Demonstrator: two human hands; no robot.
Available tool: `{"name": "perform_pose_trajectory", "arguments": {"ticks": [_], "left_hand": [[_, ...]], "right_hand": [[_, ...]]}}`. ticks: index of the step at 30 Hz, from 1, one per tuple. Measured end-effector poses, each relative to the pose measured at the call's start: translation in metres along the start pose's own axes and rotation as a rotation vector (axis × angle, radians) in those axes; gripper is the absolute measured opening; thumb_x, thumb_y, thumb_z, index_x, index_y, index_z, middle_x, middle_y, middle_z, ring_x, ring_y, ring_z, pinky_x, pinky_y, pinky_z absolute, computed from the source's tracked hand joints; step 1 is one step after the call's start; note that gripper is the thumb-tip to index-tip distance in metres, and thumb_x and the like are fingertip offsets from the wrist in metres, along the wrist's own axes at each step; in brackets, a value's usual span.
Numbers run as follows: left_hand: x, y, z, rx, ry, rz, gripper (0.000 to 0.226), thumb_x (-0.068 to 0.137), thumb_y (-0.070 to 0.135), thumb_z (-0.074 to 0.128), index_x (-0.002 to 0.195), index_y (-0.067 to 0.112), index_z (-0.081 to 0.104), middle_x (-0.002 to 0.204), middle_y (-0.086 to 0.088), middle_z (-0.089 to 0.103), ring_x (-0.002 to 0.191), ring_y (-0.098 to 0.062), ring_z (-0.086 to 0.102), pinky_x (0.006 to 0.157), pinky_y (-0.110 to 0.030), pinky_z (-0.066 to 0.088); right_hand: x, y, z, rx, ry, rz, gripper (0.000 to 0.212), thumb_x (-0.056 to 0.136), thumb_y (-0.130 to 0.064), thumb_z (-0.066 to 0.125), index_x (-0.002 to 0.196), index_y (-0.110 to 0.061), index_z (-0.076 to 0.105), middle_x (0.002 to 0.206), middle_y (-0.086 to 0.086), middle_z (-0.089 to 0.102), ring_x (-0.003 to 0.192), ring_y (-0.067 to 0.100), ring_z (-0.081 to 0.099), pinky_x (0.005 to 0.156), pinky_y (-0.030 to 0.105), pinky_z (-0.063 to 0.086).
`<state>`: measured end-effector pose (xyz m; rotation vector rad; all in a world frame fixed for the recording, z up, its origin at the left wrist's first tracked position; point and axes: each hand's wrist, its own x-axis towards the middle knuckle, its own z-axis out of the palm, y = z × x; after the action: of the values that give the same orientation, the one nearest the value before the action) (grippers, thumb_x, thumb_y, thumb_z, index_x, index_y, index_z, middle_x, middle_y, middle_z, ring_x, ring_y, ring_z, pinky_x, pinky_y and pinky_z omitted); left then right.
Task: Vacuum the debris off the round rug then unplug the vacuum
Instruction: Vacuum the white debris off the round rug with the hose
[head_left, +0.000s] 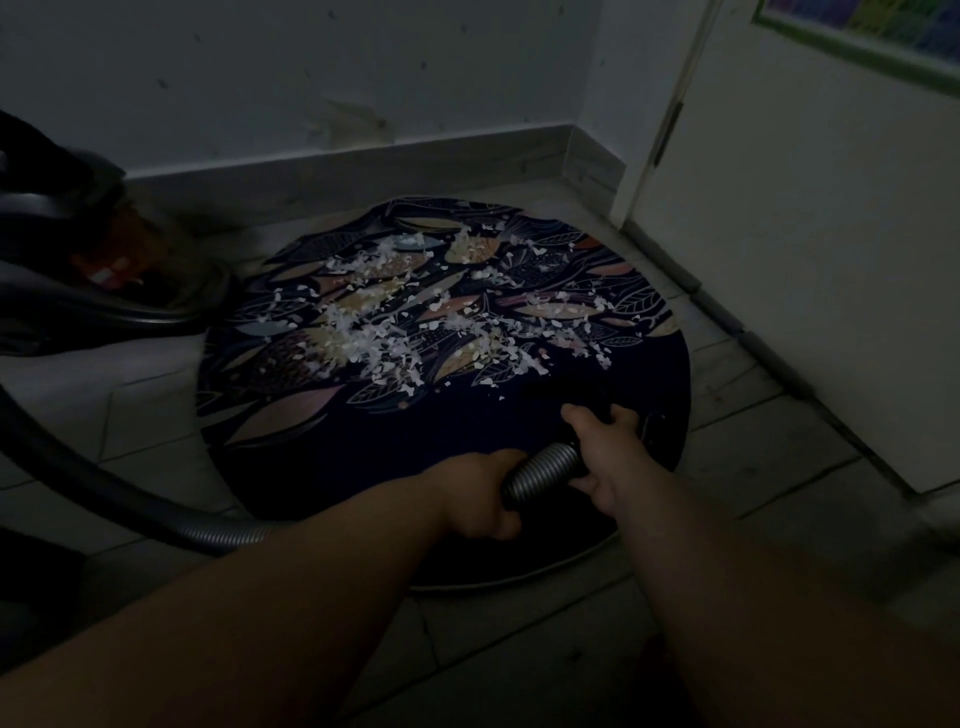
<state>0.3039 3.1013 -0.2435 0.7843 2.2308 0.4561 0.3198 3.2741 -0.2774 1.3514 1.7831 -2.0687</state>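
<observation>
A round dark rug with a leaf pattern lies on the tiled floor. White scraps of debris are scattered across its far and middle part. My left hand grips the ribbed grey vacuum hose. My right hand holds the dark nozzle end of the hose, low over the rug's near right part, just short of the debris. The hose runs off to the left in a curve. The vacuum body sits at the left, dim and partly out of frame. No plug or socket shows.
A wall with a pale baseboard runs behind the rug. A white door stands to the right, its lower edge close to the rug. Grey floor tiles surround the rug. The room is dim.
</observation>
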Motion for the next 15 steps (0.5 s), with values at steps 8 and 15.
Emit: {"name": "perform_pose_trajectory", "arguments": {"ticks": [8, 15], "left_hand": [[-0.018, -0.011, 0.004, 0.007, -0.048, -0.061, 0.064, 0.084, 0.032, 0.064, 0.140, 0.023, 0.034, 0.129, -0.007, 0.054, 0.113, -0.023, 0.055, 0.093, -0.030, 0.045], [-0.028, -0.018, -0.003, -0.038, -0.029, -0.099, 0.067, 0.083, 0.041, 0.066, 0.140, 0.023, 0.035, 0.129, -0.003, 0.052, 0.115, -0.020, 0.053, 0.087, -0.023, 0.040]], "right_hand": [[-0.015, 0.011, 0.018, -0.086, -0.061, -0.002, 0.080, 0.090, -0.039, 0.065, 0.150, -0.041, 0.013, 0.145, 0.008, 0.041, 0.115, 0.032, 0.053, 0.095, 0.053, 0.050], [-0.021, 0.014, 0.033, -0.089, -0.091, 0.015, 0.079, 0.090, -0.041, 0.065, 0.150, -0.041, 0.014, 0.140, 0.007, 0.045, 0.110, 0.031, 0.055, 0.091, 0.050, 0.052]]}}
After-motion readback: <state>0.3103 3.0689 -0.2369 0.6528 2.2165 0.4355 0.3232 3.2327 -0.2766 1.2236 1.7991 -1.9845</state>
